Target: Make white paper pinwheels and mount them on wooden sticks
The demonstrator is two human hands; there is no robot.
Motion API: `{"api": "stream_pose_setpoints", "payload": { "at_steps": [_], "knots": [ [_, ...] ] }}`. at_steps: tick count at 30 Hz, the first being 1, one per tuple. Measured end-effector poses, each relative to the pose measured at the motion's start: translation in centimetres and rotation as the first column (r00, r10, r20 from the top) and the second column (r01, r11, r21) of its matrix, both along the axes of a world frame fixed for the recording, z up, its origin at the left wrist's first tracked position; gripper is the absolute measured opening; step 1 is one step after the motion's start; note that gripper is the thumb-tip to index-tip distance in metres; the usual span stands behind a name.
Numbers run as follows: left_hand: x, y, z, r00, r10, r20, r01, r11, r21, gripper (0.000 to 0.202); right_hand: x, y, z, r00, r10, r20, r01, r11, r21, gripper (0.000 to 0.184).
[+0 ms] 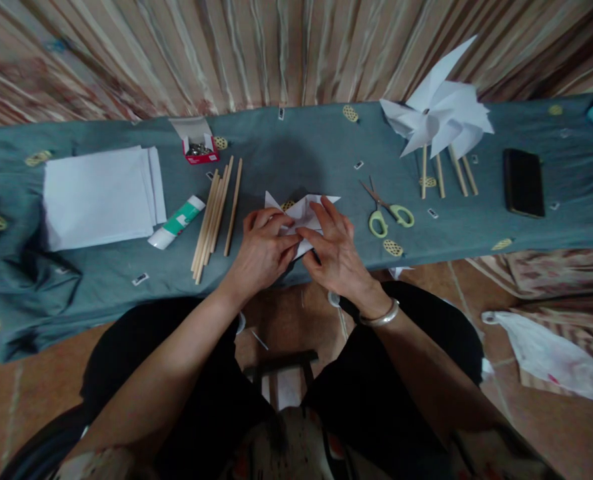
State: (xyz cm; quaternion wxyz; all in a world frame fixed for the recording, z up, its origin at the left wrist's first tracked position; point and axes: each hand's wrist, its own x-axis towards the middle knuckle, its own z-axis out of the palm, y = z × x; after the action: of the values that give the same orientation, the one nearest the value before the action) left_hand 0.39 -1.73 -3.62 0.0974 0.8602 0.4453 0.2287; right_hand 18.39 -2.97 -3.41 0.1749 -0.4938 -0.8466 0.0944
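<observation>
Both hands meet over a piece of folded white paper (306, 208) lying on the blue-grey cloth-covered table (286, 153). My left hand (261, 250) curls its fingers and pinches the paper's left part. My right hand (334, 250) presses its fingers down on the paper's middle and right flap; a silver bangle sits on that wrist. Pointed paper corners stick out beyond the fingers at the far side.
A bundle of wooden sticks (215, 213), a glue tube (175, 223), a stack of white sheets (101, 195) and a small red box (200, 149) lie left. Green-handled scissors (389, 212), finished white pinwheels on sticks (439, 117) and a black phone (523, 182) lie right.
</observation>
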Motion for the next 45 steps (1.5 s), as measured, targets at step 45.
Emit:
{"api": "stream_pose_setpoints", "payload": {
  "at_steps": [45],
  "knots": [
    [-0.2, 0.1, 0.7, 0.999, 0.021, 0.05, -0.022, 1.0, 0.018, 0.021, -0.2, -0.1, 0.6, 0.997, -0.012, 0.078, 0.009, 0.999, 0.034, 0.03]
  ]
}}
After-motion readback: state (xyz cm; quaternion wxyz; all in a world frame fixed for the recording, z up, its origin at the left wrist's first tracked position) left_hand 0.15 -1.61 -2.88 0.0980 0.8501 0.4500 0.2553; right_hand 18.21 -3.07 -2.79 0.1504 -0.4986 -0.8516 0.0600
